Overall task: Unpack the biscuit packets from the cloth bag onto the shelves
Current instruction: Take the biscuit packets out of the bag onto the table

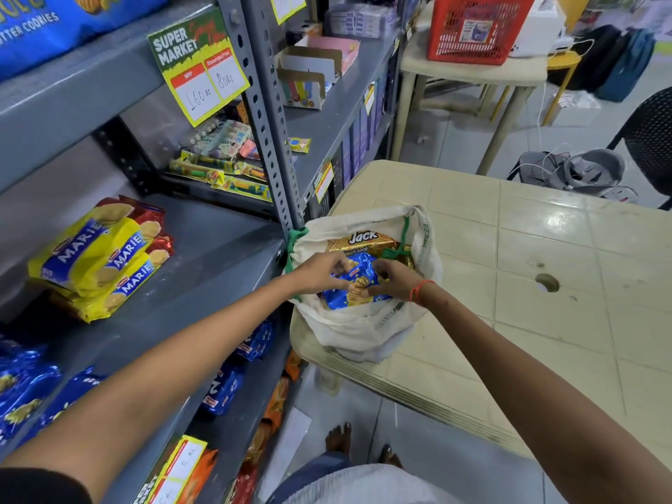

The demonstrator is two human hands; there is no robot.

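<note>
The cloth bag (363, 321) is white and its mouth is wide open. Under the bag is a pale table (545, 249), and the bag sits right at the table's edge. Inside the bag, on top, lies a blue biscuit packet (349, 298) with a picture of biscuits on it. Both hands are down in the mouth of the bag. The left hand (316, 274) is at the left side of the bag. Its fingers are bent and pinch the top of the blue biscuit packet. The right hand (394, 285) is at the right side of the bag. Its fingers are bent too and hold the other edge of the same packet. A red thread (418, 291) goes round the right wrist, just at the bag's rim. Also inside the bag, behind the blue biscuit packet, is a gold packet (363, 241) with the word Jack on it. A green string (394, 252) lies across the far side of the bag's mouth. Just left of the bag is a grey shelf (203, 271). Far to the left of the bag, on that shelf, is a pile of yellow Marie packets (98, 256). Below and left of the bag, on a lower shelf, are dark blue packets (222, 387). Far behind the bag, a red basket (476, 27) stands on another table.
</note>
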